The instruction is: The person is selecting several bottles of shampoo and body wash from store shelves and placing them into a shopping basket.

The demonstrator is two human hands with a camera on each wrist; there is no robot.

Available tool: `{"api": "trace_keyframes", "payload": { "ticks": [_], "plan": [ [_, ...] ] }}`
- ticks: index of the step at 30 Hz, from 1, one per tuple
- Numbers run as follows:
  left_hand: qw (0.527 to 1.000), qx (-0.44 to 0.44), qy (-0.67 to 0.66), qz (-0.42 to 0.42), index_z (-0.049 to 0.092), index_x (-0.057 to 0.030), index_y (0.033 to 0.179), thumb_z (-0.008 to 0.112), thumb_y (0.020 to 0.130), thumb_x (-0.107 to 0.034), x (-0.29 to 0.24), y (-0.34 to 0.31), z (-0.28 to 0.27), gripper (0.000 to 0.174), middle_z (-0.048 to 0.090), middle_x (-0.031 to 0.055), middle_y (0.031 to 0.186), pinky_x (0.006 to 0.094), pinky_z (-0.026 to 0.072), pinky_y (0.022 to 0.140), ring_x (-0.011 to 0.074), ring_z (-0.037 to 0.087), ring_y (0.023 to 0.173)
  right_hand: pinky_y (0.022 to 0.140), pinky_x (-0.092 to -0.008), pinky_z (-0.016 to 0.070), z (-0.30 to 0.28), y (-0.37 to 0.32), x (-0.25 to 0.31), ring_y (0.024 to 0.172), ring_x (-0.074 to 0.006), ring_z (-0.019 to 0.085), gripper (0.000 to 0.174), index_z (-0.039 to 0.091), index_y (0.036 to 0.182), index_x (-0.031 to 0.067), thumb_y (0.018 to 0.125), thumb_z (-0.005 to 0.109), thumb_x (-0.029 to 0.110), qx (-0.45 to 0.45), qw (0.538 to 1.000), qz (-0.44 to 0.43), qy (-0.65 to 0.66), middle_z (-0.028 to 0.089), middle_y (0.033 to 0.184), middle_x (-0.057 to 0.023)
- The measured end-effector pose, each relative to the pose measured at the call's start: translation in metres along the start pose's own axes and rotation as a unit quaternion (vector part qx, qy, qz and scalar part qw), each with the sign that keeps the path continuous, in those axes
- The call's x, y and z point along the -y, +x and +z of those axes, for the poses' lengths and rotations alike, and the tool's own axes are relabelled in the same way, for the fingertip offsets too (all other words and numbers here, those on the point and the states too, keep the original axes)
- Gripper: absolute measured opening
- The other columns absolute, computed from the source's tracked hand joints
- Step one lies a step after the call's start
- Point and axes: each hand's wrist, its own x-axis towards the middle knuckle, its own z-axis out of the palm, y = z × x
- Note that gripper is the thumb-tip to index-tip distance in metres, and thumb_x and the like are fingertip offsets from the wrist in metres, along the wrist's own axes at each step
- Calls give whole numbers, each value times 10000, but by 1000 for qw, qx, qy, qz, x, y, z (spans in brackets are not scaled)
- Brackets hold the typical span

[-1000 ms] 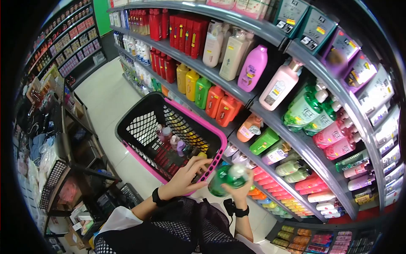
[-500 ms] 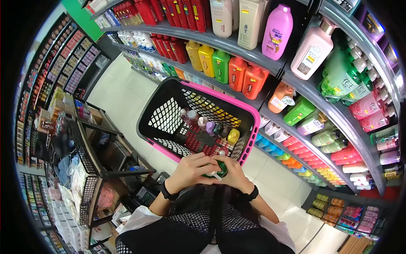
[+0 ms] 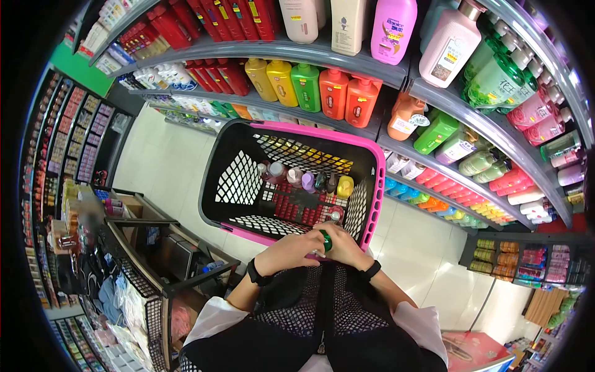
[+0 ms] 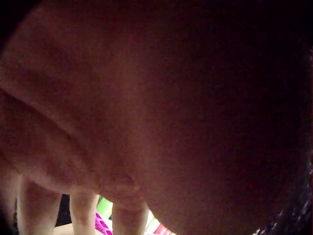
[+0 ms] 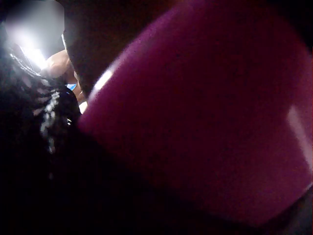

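Both hands meet close to my body, at the near rim of a black shopping basket (image 3: 291, 239) with a pink edge. Between them shows a small part of a green bottle (image 3: 326, 240); most of it is hidden by the fingers. My left hand (image 3: 288, 253) holds it from the left, and my right hand (image 3: 344, 248) curls round it from the right. In the left wrist view the palm (image 4: 98, 122) fills most of the picture. A large magenta surface (image 5: 205, 112) fills the right wrist view. Several small bottles stand in the basket, among them a purple-capped bottle (image 3: 308, 181) and a yellow bottle (image 3: 345, 187).
Behind the basket, shelves hold rows of shampoo bottles, including a purple bottle (image 3: 394, 31), a pale pink pump bottle (image 3: 451, 46) and an orange bottle (image 3: 334, 93). To the left stands a dark rack (image 3: 170, 254) with goods. Tiled floor (image 3: 161, 155) shows beyond the basket.
The green bottle came in from the right of the basket to its near side, where both hands took hold of it. Since then the hands have shifted slightly, and less of the bottle shows.
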Motion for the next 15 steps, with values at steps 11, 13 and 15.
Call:
{"api": "trace_keyframes", "payload": {
  "ticks": [11,13,15],
  "plan": [
    [991,23,108,76,538,-55,974,609,862,-207,27,20,-2,202,487,111,1080,420,515,721,303,617,858,896,-428,473,0,2,-8,1077,-360,569,680,467,1191,89,623,828,183,-38,995,86,14,591,1123,-139],
    [989,44,121,75,544,-50,961,597,864,-186,27,21,-10,175,492,109,1077,421,516,695,303,622,808,919,-422,468,0,4,-5,1086,-343,568,686,487,1212,79,623,826,173,-46,996,77,-7,587,1146,-136],
    [985,70,137,81,550,-46,947,584,865,-165,28,25,-17,149,498,107,1074,421,518,670,303,627,758,942,-416,462,-2,5,-2,1094,-325,568,694,506,1233,69,624,825,164,-62,995,73,-30,584,1169,-133]
  ]
}}
